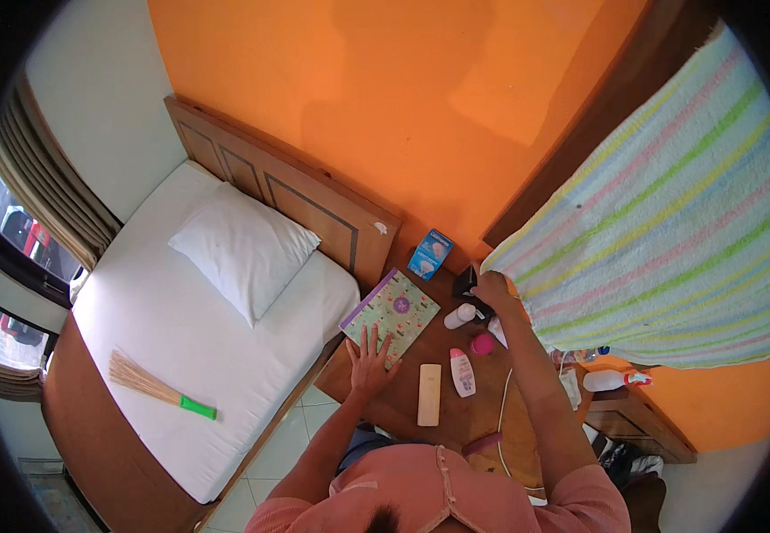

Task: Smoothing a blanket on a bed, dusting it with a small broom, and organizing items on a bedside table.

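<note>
My left hand [370, 363] lies with spread fingers on the lower edge of a green patterned book [395, 310] with a purple spine, on the wooden table [405, 393]. At the table's back, my right hand [493, 286] touches or grips a small black box [466, 281]; the exact hold is hidden. Near that hand are a white bottle [459, 316] and a round pink container [481, 344]. A pink-capped white bottle [463, 374] and a cream-coloured box [429, 394] lie closer to me. A blue light-bulb box [431, 254] stands behind the book.
A bed with a white sheet [152, 326], pillow [248, 250] and stick broom [158, 390] is at the left. A striped towel [651, 220] hangs at the right above a spray bottle [608, 380]. A white cable [503, 420] crosses the table beneath my right arm.
</note>
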### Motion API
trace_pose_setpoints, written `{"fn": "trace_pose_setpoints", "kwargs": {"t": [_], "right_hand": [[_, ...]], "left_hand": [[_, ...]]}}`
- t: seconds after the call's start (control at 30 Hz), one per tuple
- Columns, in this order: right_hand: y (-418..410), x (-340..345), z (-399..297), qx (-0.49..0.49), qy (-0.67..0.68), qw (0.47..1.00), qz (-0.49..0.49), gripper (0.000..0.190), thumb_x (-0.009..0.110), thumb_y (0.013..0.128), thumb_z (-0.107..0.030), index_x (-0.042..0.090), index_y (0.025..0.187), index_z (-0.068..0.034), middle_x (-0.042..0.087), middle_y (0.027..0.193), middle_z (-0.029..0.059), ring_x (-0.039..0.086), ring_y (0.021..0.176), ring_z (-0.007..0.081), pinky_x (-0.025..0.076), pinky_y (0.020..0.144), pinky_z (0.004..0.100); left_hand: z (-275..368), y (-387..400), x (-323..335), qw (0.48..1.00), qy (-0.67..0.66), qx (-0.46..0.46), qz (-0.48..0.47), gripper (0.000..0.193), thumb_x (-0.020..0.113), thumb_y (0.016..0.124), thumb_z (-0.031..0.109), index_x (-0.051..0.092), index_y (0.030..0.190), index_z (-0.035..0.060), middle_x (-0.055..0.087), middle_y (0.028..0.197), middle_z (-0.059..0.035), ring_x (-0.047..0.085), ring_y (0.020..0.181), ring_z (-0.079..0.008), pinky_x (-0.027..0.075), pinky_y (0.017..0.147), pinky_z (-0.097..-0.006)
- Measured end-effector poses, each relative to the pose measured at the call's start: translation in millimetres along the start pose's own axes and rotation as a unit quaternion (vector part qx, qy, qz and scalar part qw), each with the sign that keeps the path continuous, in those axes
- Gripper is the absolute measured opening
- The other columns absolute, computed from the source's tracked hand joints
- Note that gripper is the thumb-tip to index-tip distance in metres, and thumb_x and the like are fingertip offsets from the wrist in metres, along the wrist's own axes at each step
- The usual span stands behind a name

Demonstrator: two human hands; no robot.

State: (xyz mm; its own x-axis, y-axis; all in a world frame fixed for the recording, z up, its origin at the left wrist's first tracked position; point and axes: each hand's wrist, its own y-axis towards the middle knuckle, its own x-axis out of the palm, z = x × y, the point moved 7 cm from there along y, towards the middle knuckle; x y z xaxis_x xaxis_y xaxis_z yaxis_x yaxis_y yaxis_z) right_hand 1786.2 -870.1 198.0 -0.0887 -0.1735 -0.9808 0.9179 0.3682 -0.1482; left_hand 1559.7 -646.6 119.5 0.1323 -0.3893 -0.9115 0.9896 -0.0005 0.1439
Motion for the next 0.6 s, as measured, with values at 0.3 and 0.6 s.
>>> {"fn": "trace_pose_setpoints", "kwargs": {"t": [0.3, 0.6], "right_hand": [[13, -24, -21, -0.02, 0.171, 0.984, 0.041, 0.063, 0.076, 0.067, -0.022, 0.044, 0.118, -0.002, 0.045, 0.121, 0.0222, 0.047, 0.114, 0.0389, 0.043, 0.092, 0.0466], [34, -29, -35, 0.042, 0.18, 0.972, 0.143, 0.063, 0.077, 0.067, -0.017, 0.047, 0.12, -0.001, 0.046, 0.124, 0.0215, 0.045, 0.117, 0.0386, 0.038, 0.099, 0.0434]], "left_hand": [[-2, 2, 6, 1.0, 0.005, -0.008, -0.023, 0.069, 0.053, 0.083, 0.051, 0.037, 0.141, 0.017, 0.019, 0.151, -0.0165, 0.01, 0.141, -0.0363, 0.007, 0.105, -0.0674], [-1, 3, 5, 0.999, 0.01, -0.011, -0.029, 0.07, 0.053, 0.084, 0.051, 0.035, 0.142, 0.0176, 0.017, 0.151, -0.0157, 0.009, 0.141, -0.0367, 0.008, 0.105, -0.0668]]}}
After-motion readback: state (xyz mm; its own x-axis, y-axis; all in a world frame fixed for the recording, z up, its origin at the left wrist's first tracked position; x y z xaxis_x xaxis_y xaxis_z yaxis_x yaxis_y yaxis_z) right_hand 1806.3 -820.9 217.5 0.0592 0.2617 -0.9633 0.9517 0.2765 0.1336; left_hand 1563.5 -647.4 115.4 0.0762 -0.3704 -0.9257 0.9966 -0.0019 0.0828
